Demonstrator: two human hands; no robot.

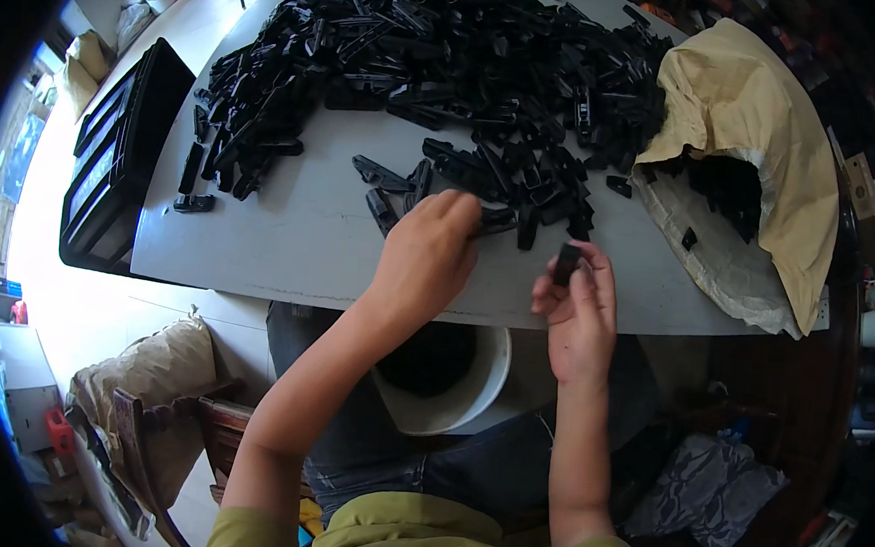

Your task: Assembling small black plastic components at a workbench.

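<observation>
Table (258, 258): black plastic parts (401, 46) heaped far, open sack (778, 104) right. White bucket (493, 382) below near edge. Left hand (427, 241) curled over loose parts; grip hidden, cannot tell. Right hand (583, 311), half-curled, pinches small black piece (565, 265) near edge; loose pinch could drop it. Piece blurred; sack's depth dark.
</observation>
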